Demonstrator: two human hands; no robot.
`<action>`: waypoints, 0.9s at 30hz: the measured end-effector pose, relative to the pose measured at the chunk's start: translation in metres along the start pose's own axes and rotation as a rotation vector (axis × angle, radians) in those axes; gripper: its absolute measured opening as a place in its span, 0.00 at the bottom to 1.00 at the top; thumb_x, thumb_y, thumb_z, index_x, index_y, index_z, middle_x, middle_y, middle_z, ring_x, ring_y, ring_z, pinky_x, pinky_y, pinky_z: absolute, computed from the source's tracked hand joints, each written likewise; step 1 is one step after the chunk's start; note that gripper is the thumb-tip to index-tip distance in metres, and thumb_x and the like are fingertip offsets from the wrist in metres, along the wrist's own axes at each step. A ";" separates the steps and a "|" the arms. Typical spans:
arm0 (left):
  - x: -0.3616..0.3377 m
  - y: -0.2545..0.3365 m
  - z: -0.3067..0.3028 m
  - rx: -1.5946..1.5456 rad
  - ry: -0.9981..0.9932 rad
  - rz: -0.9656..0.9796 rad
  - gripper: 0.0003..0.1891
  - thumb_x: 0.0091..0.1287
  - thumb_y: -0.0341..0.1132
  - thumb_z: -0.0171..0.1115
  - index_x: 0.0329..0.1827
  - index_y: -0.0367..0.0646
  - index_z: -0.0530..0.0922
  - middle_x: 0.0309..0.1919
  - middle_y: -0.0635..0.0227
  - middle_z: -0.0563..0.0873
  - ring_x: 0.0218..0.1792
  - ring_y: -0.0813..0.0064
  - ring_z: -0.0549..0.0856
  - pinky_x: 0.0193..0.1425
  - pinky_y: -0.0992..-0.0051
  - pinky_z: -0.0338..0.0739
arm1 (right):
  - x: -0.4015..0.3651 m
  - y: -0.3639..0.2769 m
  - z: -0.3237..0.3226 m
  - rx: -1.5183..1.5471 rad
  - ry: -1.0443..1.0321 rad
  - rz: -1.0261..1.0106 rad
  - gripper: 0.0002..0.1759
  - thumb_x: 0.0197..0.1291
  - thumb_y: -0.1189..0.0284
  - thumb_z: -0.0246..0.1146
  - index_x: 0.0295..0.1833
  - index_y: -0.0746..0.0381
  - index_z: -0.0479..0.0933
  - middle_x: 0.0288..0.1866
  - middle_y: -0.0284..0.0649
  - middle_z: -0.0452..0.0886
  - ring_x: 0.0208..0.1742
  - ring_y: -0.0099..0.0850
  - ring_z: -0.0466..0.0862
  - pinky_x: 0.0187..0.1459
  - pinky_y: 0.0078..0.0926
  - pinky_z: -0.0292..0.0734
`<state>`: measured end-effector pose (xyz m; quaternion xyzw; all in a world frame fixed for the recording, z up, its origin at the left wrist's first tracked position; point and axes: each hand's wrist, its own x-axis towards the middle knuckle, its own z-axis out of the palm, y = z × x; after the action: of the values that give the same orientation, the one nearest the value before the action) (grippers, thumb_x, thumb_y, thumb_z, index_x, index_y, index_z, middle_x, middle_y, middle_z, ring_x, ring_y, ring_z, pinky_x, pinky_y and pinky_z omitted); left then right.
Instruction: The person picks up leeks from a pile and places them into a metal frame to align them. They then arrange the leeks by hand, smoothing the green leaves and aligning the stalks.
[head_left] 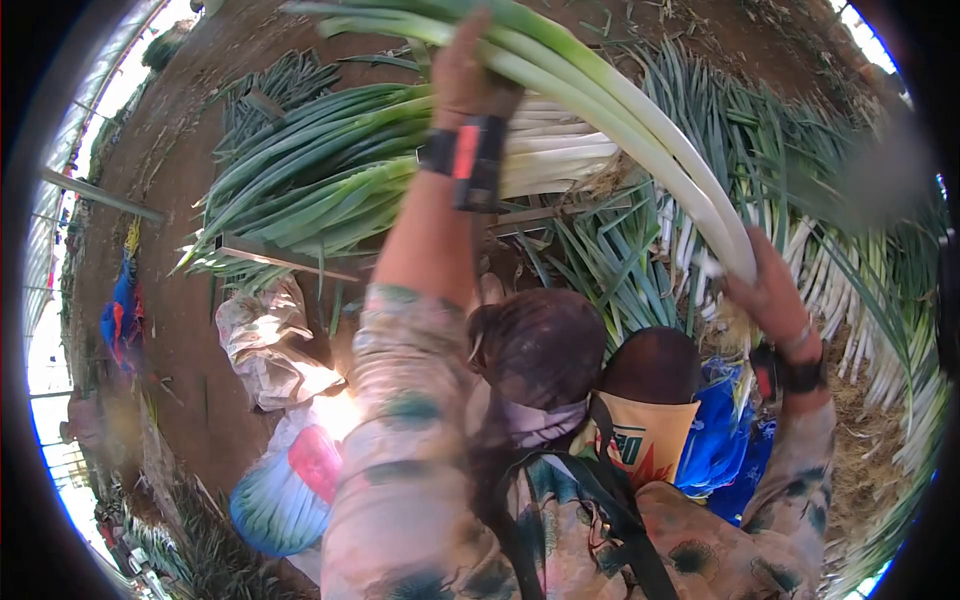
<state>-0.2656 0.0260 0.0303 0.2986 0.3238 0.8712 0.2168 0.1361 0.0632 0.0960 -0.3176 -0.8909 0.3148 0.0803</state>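
A few long green onions (610, 105) arch across the upper middle, pale white toward the right end and green toward the left. My left hand (470, 75) is wrapped round their green part. At their white lower ends, my right hand (770, 290) is closed on the stalks; its fingertips and the roots are partly blurred. Below the left hand lies a big pile of green onions (320, 170), leaves to the left and white stalks to the right. A dark band with a red strip circles my left wrist, and another dark band my right.
More loose green onions (790, 190) cover the ground at the right. A wooden bar (265, 257) shows under the pile's leaves. A crumpled pale sack (270, 340) lies at the left. Blue plastic (715, 430) is beside my right forearm. A blue-red bundle (122, 315) hangs far left.
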 end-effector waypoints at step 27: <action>-0.011 0.037 -0.211 1.843 -0.473 -0.154 0.10 0.61 0.42 0.65 0.44 0.53 0.84 0.43 0.68 0.83 0.52 0.61 0.79 0.62 0.59 0.67 | 0.325 0.037 0.177 -0.336 -0.192 -0.460 0.30 0.60 0.63 0.62 0.67 0.62 0.69 0.62 0.53 0.75 0.62 0.51 0.75 0.65 0.43 0.68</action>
<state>-0.4035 -0.0980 -0.0774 0.4982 0.8494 0.1738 0.0129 -0.1607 0.1954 -0.0843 -0.0851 -0.9825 0.1654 0.0110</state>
